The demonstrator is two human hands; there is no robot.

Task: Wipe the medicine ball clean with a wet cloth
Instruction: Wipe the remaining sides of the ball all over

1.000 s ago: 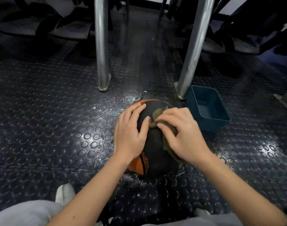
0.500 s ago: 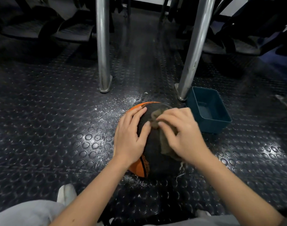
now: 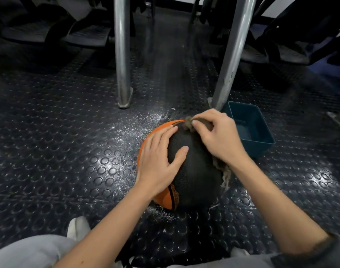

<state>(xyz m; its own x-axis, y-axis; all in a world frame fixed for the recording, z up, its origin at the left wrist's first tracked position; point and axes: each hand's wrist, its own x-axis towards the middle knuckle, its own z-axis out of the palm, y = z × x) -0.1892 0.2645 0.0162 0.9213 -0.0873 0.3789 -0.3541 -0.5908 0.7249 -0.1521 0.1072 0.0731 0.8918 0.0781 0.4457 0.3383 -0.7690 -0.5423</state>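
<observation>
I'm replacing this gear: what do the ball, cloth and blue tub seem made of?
Medicine ball: probably rubber, matte, with pebbled black and orange panels. Cloth: frayed, stringy beige fabric, maybe cotton. Tub: smooth, even teal walls, likely moulded plastic.

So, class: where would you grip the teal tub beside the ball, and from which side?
Pinch the teal tub by its right wall, from above on that side: it stands upright and open, that rim is free, the metal leg and right hand crowd its left.
</observation>
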